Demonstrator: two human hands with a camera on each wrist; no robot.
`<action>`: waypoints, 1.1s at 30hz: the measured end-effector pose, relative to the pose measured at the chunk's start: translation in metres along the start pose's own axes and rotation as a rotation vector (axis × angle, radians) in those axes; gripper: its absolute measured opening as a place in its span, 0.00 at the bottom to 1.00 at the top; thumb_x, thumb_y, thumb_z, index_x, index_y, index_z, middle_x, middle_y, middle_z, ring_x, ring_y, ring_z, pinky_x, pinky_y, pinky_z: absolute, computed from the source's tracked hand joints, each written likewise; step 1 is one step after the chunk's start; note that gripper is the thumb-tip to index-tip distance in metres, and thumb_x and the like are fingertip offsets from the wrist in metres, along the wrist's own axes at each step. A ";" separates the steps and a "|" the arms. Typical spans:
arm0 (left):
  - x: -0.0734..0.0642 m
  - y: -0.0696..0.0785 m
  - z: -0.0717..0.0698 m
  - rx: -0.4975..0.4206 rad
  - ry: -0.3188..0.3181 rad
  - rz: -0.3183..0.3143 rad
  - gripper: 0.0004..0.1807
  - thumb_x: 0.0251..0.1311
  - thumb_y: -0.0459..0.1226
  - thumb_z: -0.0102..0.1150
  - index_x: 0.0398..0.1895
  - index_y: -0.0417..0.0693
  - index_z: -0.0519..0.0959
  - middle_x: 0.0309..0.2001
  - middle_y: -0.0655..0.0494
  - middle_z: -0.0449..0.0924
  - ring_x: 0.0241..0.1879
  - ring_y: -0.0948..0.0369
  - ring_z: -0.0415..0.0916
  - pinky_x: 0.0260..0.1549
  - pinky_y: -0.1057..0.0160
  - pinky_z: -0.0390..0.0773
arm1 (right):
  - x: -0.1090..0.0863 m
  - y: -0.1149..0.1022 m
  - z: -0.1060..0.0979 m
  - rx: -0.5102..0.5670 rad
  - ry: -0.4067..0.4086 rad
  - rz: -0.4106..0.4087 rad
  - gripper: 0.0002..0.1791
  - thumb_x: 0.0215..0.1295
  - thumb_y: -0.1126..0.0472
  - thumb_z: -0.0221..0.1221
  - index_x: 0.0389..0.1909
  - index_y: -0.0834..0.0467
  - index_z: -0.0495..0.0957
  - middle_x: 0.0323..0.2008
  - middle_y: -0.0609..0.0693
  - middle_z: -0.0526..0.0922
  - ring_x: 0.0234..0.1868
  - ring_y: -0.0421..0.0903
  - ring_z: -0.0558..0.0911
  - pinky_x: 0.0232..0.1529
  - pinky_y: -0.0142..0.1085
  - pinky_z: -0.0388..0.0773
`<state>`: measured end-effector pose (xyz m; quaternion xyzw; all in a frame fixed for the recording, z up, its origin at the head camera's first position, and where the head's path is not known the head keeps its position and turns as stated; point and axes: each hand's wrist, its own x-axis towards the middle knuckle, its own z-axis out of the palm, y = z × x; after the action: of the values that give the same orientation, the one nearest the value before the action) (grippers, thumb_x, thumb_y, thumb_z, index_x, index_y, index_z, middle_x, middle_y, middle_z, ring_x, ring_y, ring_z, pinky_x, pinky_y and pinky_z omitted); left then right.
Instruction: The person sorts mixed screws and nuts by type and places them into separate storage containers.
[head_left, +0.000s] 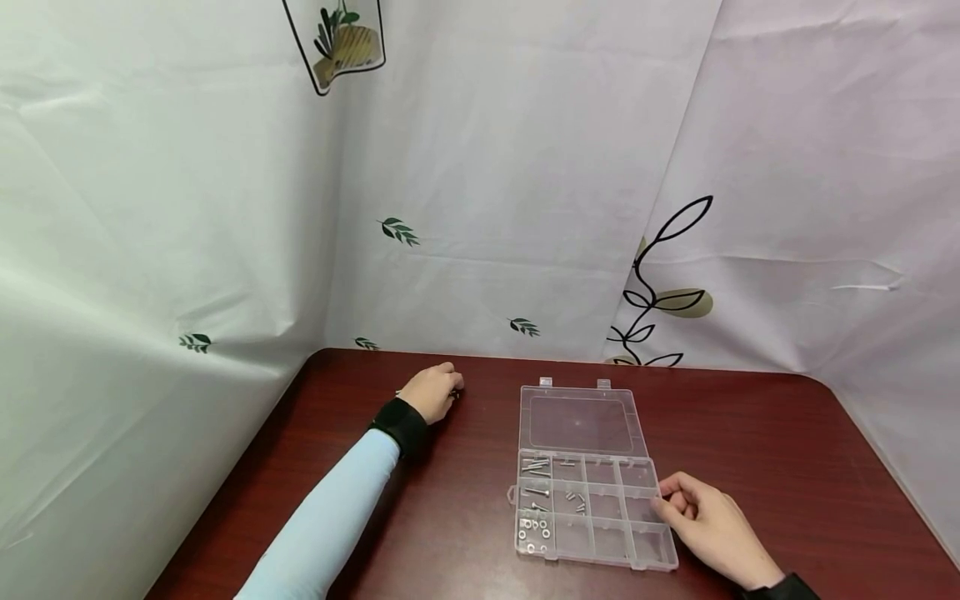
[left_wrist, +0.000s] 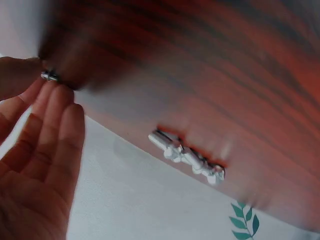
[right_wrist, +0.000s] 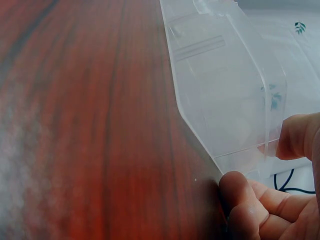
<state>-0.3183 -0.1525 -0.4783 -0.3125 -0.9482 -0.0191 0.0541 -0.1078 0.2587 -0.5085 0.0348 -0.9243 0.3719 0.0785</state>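
At the back left of the table, my left hand (head_left: pixel 432 393) pinches a small shiny metal piece (left_wrist: pixel 49 76) between thumb and fingertips; its exact kind I cannot tell. Several silver metal fasteners (left_wrist: pixel 187 157) lie in a row on the tabletop beside this hand. A clear plastic compartment box (head_left: pixel 609 537) lies with its lid (head_left: pixel 577 422) folded back. Its right side wall is held by my right hand (head_left: pixel 708 521), thumb over the rim and fingers against the outside. Screws (head_left: pixel 536 467) lie in left compartments, small pins (head_left: pixel 576 500) in the second column, and nuts (head_left: pixel 534 525) at front left.
The dark red wooden table (head_left: pixel 442 517) has rounded back corners. A white cloth (head_left: pixel 480 167) with leaf prints hangs behind it and along both sides. The box's latch tabs (head_left: pixel 546 382) point toward the back edge.
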 end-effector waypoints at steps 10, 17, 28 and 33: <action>0.005 -0.003 0.001 0.054 0.059 0.026 0.06 0.62 0.30 0.69 0.34 0.51 0.90 0.37 0.55 0.87 0.40 0.58 0.86 0.40 0.61 0.85 | 0.001 0.001 0.000 -0.001 -0.012 0.010 0.07 0.62 0.58 0.70 0.33 0.47 0.79 0.21 0.33 0.71 0.20 0.29 0.68 0.26 0.28 0.63; 0.009 -0.002 0.001 0.054 0.078 0.038 0.10 0.59 0.28 0.68 0.24 0.51 0.84 0.29 0.56 0.84 0.30 0.60 0.81 0.31 0.64 0.81 | 0.003 0.002 -0.002 -0.002 -0.077 0.061 0.07 0.66 0.54 0.68 0.36 0.50 0.80 0.23 0.36 0.73 0.21 0.31 0.68 0.28 0.28 0.62; 0.019 -0.006 0.000 -0.016 0.022 0.064 0.19 0.48 0.24 0.63 0.13 0.54 0.68 0.16 0.64 0.61 0.20 0.65 0.62 0.22 0.69 0.62 | 0.004 0.001 -0.002 0.005 -0.084 0.074 0.07 0.67 0.54 0.68 0.36 0.50 0.80 0.23 0.37 0.73 0.21 0.31 0.68 0.28 0.28 0.63; 0.016 -0.004 0.001 -0.039 0.036 0.078 0.18 0.46 0.25 0.62 0.15 0.54 0.67 0.19 0.62 0.63 0.22 0.65 0.62 0.24 0.68 0.62 | 0.003 0.001 -0.002 0.004 -0.092 0.082 0.07 0.67 0.53 0.67 0.37 0.50 0.80 0.23 0.37 0.73 0.21 0.32 0.68 0.28 0.28 0.63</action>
<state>-0.3336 -0.1462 -0.4779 -0.3499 -0.9336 -0.0409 0.0656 -0.1111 0.2609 -0.5070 0.0142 -0.9269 0.3746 0.0206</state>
